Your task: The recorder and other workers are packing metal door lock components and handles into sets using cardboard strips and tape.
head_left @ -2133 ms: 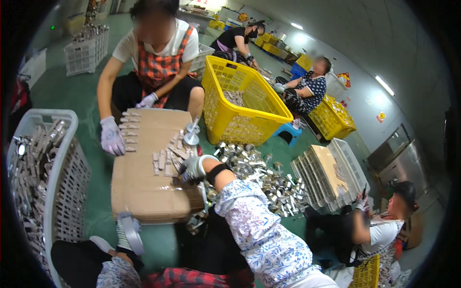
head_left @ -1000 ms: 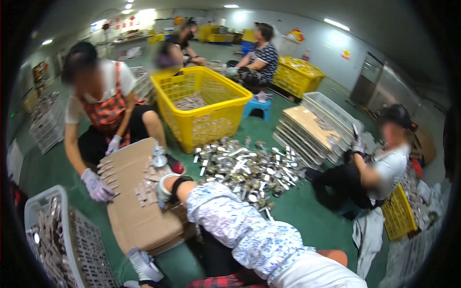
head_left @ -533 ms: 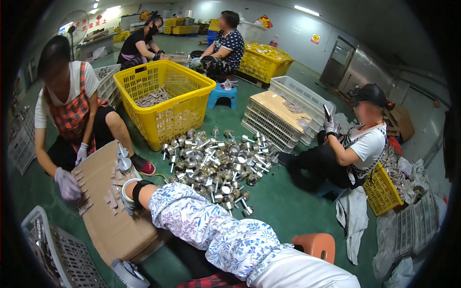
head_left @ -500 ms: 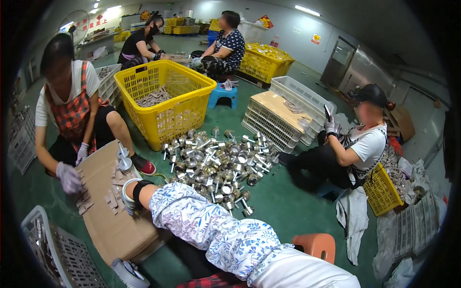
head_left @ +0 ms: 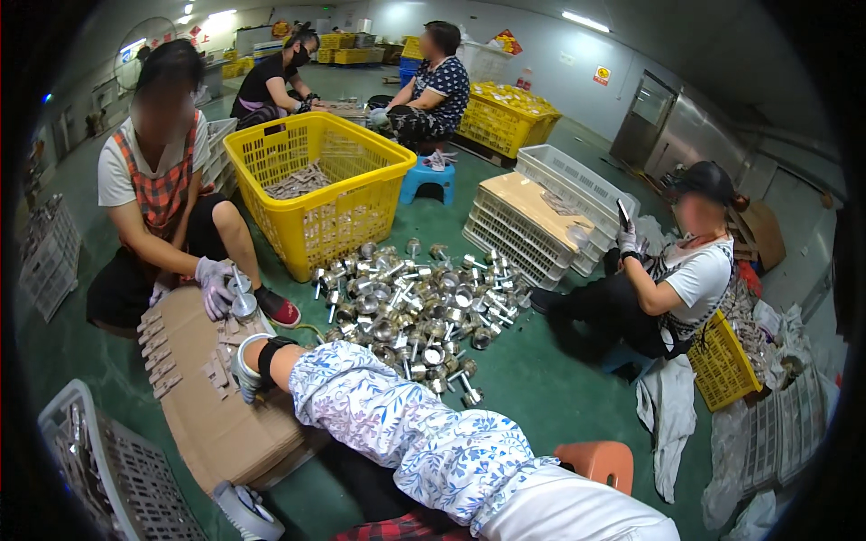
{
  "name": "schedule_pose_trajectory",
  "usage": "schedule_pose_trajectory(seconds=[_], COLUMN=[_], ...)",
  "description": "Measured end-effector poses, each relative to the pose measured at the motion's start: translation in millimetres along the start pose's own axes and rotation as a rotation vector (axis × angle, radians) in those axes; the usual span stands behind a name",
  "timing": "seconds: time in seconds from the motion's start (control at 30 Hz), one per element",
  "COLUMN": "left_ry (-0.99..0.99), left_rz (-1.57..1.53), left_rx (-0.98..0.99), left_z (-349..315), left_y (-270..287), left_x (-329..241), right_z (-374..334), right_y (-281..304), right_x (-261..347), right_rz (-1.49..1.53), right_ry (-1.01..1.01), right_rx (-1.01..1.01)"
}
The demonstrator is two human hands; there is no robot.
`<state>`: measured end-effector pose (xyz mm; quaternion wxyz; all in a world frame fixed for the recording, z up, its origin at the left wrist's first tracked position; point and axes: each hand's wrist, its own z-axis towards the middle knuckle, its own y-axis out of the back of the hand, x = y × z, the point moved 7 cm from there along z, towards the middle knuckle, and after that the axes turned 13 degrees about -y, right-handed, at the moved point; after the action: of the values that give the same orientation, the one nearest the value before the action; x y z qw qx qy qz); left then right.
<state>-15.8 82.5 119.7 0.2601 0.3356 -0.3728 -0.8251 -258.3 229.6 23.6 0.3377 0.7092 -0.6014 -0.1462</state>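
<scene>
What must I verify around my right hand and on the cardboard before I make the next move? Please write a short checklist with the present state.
1. Right hand gloved: ok.
2. Something held in its fingers: cannot tell; they are mostly hidden.
3. Row of grey-brown strips along the left edge of the cardboard orderly: ok.
4. Loose strips near the right hand lined up: not ok; they lie at mixed angles.
5. Far end free of other hands: not ok; a co-worker's gloved hand is at the stemmed metal disc.
</scene>
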Motion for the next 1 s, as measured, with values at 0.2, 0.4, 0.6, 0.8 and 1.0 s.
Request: schedule_pose_trajectory(seconds=[0.2,0.4,0.6,0.8,1.0], left_ry=[0.027,0.951,0.854,0.856,0.917], left_rz=[0.050,-1.322,-1.178,-1.597,-1.655], left_rx=[0.035,-0.580,-0.651,-0.592,-0.611], left_z=[3,-45,-85,-97,-122], left_y=[-12,-125,-104,-134,-127], left_x=[4,99,122,143,159], right_z=[-15,-36,-82,-103,-113], right_y=[3,11,22,24,26], right_x=[-16,-63,1,0,24], right_rz=[0.024,0.041,-0.092,-0.010,0.044], right_ry=[-0.051,-0.145,0.099,-0.009,-0.060], right_rx=[-0.019,-0.058,-0.171,-0.052,-0.034])
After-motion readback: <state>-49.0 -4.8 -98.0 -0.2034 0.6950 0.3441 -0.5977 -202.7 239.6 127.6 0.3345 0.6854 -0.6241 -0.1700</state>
